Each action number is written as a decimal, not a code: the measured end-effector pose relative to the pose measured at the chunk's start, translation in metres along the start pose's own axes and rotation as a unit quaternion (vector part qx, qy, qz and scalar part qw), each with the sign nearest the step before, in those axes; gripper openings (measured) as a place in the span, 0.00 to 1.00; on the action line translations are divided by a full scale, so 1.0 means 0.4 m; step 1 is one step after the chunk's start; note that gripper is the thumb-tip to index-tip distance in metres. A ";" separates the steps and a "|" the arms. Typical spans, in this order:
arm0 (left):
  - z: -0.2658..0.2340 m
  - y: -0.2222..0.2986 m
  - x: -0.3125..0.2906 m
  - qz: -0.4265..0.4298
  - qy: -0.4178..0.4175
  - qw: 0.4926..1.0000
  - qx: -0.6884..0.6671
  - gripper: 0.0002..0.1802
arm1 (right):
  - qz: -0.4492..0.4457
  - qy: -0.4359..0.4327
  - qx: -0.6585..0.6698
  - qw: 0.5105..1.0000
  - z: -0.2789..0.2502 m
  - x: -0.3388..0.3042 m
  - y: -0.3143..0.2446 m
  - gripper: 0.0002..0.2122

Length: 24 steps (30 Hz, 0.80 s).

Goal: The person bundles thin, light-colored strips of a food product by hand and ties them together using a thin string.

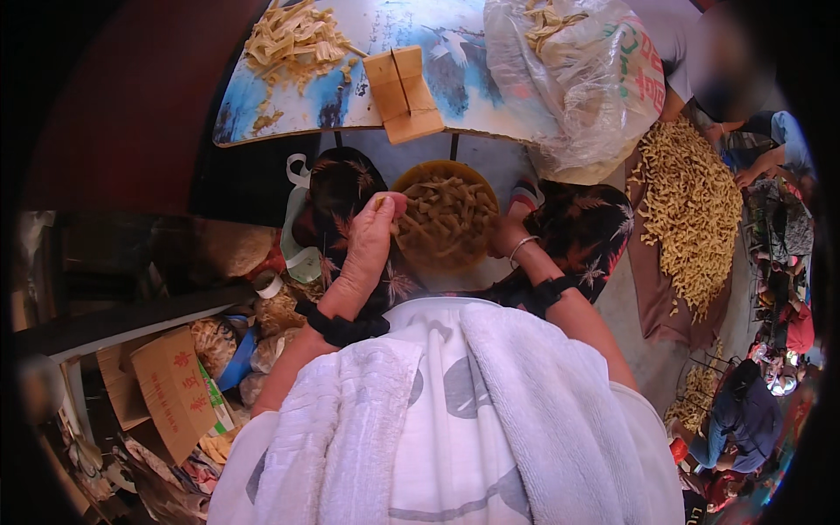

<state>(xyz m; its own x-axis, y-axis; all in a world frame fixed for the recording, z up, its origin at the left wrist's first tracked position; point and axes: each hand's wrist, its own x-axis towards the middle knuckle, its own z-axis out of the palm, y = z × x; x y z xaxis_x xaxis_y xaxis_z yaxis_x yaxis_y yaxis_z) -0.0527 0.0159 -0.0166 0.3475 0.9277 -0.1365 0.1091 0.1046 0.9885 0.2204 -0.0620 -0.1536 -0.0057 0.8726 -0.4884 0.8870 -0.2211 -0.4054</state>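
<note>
Between my knees sits a round yellow basin filled with short tan cut pieces. My left hand is raised at the basin's left side, fingers closed on a small yellowish piece that barely shows. At the opposite side my right hand holds the basin's rim, its fingers partly in shadow. Just beyond the basin, at the table's near edge, stands a wooden block with an upright blade.
The blue-and-white patterned table bears a heap of dry tan strips and a clear plastic bag. Right of me, many tan pieces lie on a brown cloth near other people. Cardboard boxes stand at left.
</note>
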 end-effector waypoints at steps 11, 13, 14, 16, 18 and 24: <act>0.061 0.003 -0.001 -0.084 -0.099 0.979 -0.158 0.24 | -0.265 0.290 0.228 0.891 -0.231 -0.166 -0.426 0.07; 0.072 0.028 -0.012 -0.054 -0.099 0.977 -0.182 0.25 | -0.254 0.316 0.231 0.884 -0.219 -0.148 -0.420 0.06; 0.069 0.044 -0.025 -0.070 -0.093 0.969 -0.217 0.26 | -0.240 0.332 0.245 0.879 -0.224 -0.143 -0.411 0.06; 0.047 0.066 -0.039 -0.123 -0.053 0.963 -0.235 0.24 | -0.213 0.350 0.278 0.869 -0.226 -0.136 -0.392 0.04; 0.006 0.035 -0.030 -0.260 -0.063 0.921 -0.284 0.22 | -0.178 0.291 0.366 0.866 -0.223 -0.149 -0.395 0.05; 0.046 0.062 -0.034 -0.265 -0.119 0.885 -0.363 0.13 | -0.183 0.173 0.384 0.888 -0.223 -0.207 -0.400 0.06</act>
<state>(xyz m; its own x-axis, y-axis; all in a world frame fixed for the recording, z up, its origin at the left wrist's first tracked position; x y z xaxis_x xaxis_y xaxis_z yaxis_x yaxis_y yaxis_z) -0.0374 -0.0008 0.0087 0.6225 0.5872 -0.5174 -0.2829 0.7853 0.5507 0.1201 -0.0600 0.0206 0.0305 0.9995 -0.0020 0.2767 -0.0104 -0.9609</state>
